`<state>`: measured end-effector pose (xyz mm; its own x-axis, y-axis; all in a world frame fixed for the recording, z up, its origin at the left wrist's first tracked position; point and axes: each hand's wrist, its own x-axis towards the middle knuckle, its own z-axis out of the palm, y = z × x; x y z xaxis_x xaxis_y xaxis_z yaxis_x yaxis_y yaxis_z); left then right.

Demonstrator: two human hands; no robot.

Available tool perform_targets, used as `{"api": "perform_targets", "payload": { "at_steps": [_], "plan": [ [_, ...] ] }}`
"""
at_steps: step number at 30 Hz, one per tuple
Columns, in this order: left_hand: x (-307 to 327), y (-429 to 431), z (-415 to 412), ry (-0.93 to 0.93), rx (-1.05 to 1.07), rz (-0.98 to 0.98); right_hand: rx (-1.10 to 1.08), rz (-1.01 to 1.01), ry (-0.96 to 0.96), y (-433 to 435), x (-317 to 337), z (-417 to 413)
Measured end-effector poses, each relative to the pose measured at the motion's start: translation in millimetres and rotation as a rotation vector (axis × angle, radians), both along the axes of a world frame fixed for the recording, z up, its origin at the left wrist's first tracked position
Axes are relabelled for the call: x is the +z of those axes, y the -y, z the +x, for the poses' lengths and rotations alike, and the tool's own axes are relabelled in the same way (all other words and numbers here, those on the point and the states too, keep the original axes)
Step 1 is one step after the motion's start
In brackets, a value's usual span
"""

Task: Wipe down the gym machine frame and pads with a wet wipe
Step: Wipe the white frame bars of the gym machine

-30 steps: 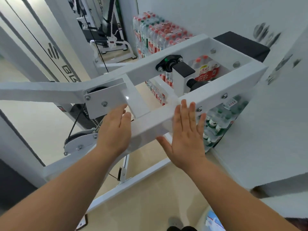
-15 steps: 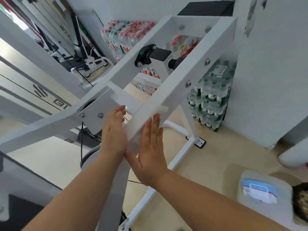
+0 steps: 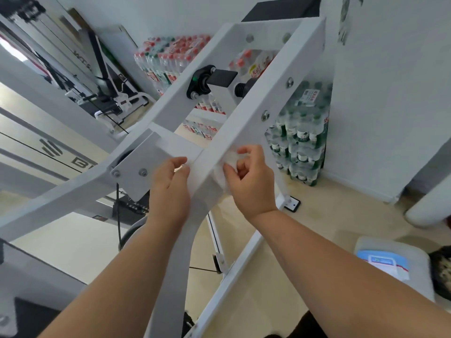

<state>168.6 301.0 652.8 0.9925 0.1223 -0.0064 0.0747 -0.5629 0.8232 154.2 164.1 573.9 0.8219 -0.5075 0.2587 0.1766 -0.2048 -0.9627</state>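
Plainly, the frame-wiping step is in hand. The right hand has its grip clamped on a bunched white wet wipe, pinched between thumb and curled fingers and pressed to the side of the sloping bar of the white machine frame, well below the black bearing. The left hand sits below the bearing too. Its grip is closed over the edge of the cross-piece where that meets the bar, seemingly to steady things. The black pad lies above the bearing, well apart from both hands, so I judge it not yet wiped. The next move likely calls for sliding the wipe up the bar toward the bolts to the right of the bearing, with the wad spread flatter for fuller contact.
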Motion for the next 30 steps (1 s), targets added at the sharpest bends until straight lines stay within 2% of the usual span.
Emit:
{"api": "perform_targets", "payload": {
  "at_steps": [4,7,11,19,26,30],
  "plan": [
    [-3,1,2,0.018,-0.014,0.09,-0.109,0.209,-0.02,0,-2,9],
    [-4,3,3,0.047,-0.014,0.136,-0.196,0.256,-0.044,-9,-4,15],
    [-4,4,4,0.082,-0.02,0.172,-0.199,0.297,-0.032,-33,-5,14],
    [-4,4,7,0.089,-0.017,0.17,-0.209,0.094,0.069,-71,-24,0],
    [-4,5,7,0.087,-0.027,0.178,-0.069,0.123,0.102,-69,-37,-1],
    [-3,6,6,0.076,-0.023,0.173,-0.125,0.002,0.085,-63,-34,0]
  ]
}}
